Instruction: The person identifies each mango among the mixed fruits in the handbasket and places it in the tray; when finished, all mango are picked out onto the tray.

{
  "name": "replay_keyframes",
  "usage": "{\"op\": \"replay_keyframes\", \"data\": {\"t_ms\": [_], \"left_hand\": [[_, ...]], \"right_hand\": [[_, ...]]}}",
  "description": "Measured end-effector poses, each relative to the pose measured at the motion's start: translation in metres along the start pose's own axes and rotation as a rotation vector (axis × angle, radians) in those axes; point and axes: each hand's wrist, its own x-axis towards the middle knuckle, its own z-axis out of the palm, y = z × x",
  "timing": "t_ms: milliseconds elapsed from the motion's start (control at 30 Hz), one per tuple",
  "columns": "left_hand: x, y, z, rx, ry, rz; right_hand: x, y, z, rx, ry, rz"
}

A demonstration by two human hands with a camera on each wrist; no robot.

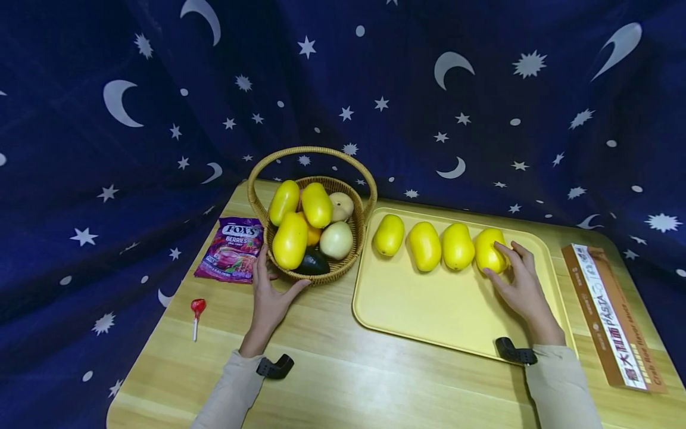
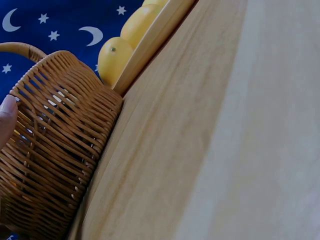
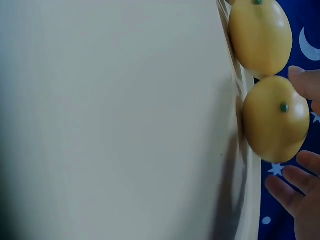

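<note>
My left hand [image 1: 266, 298] rests against the near left side of a wicker basket [image 1: 343, 271], thumb and fingers spread along its wall. In the left wrist view the thumb tip [image 2: 8, 106] lies on the weave. Inside the basket are several yellow mangoes [image 1: 290, 241], a dark avocado [image 1: 313, 263] and pale round fruit [image 1: 336, 241]. My right hand [image 1: 522, 286] has its thumb and index finger on either side of the rightmost mango [image 1: 489, 249] on a yellow tray [image 1: 418, 304]. The other right fingers are spread apart in the right wrist view.
More mangoes [image 1: 425, 246] lie in a row along the tray's back. A purple candy bag [image 1: 227, 253] and a red lollipop [image 1: 198, 307] are left of the basket. A pasta box [image 1: 611, 316] lies right of the tray. Dark starry cloth [image 1: 375, 77] hangs behind.
</note>
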Motion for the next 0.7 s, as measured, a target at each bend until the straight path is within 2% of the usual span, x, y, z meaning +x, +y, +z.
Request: {"op": "replay_keyframes", "data": {"t_ms": [233,433,533,700], "left_hand": [[0.0,0.001,0.001,-0.007,-0.003,0.0],[-0.001,0.002,0.001,0.002,-0.005,-0.005],[0.0,0.003,0.0,0.003,-0.009,-0.015],[-0.001,0.004,0.0,-0.002,-0.005,-0.015]], "right_hand": [[-0.002,-0.023,-0.003,0.033,0.063,-0.026],[0.002,-0.049,0.003,0.041,0.14,-0.195],[0.004,-0.062,0.007,0.059,0.143,-0.264],[0.01,-0.085,0.023,0.083,0.09,-0.302]]}}
